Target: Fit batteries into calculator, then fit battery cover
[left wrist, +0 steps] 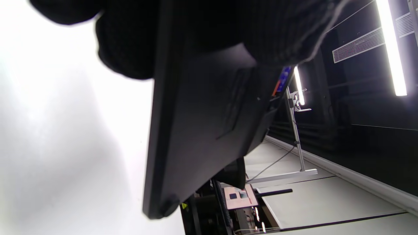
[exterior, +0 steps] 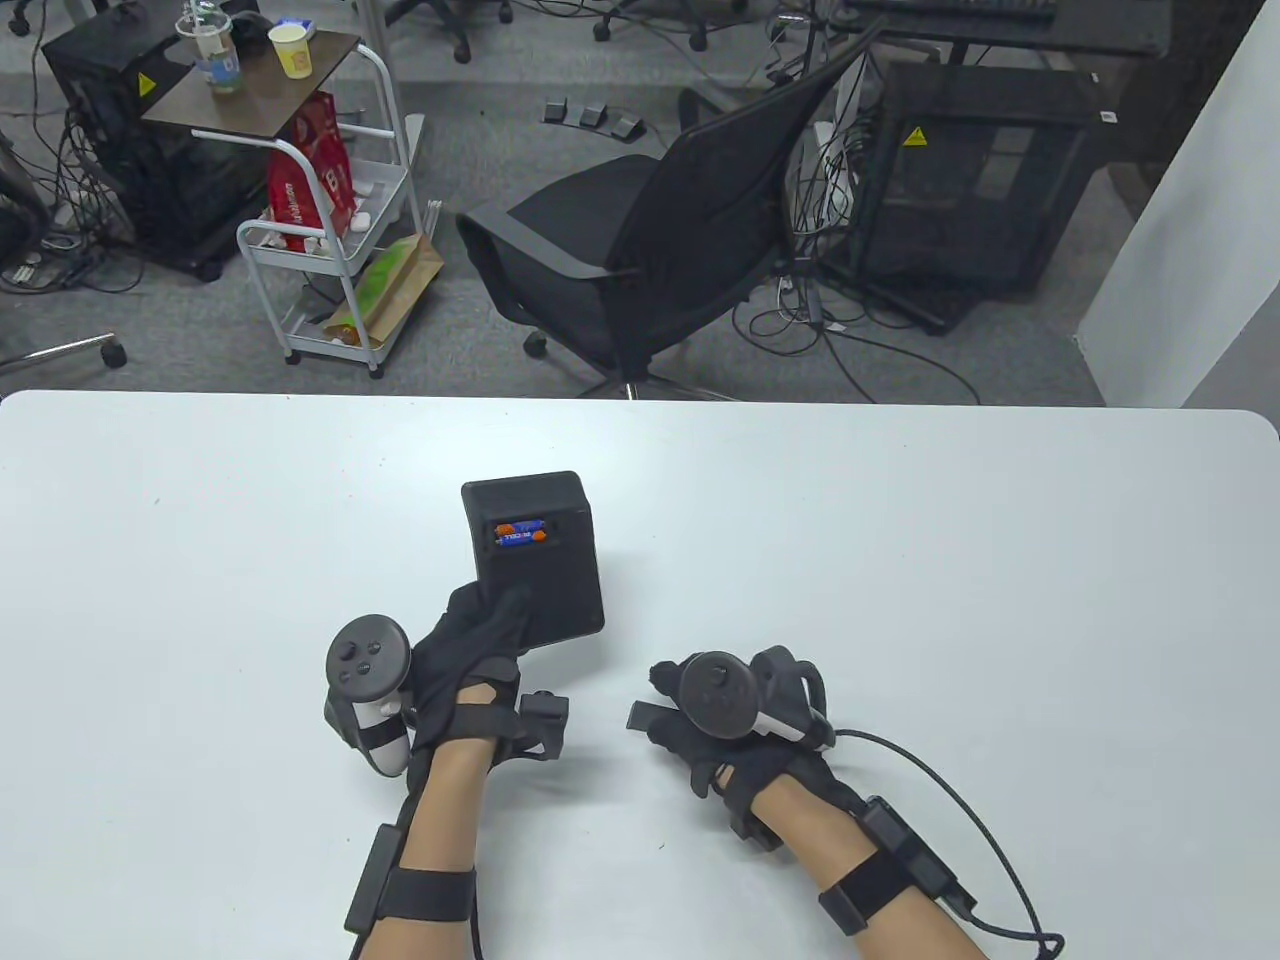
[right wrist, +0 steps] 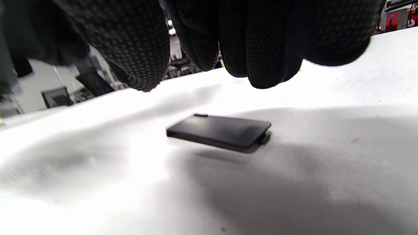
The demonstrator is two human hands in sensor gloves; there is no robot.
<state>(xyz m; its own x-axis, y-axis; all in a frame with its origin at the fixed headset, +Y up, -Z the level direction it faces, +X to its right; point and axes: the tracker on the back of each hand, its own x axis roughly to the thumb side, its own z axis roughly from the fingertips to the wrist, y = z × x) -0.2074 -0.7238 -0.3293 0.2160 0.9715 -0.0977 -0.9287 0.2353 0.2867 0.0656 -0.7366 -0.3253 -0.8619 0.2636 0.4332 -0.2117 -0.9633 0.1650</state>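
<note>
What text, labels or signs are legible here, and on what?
Batteries in the calculator held by the left hand: printed label, too small to read.
Black cabinets: yellow triangle warning signs, no words.
Red bag on the cart: white lettering, blurred.
Battery cover under the right hand: no text.

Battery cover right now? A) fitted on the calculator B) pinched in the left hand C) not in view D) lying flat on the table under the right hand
D: the right wrist view shows the battery cover flat on the table, the right hand's fingers above it and clear; the calculator's batteries are still exposed.
</note>
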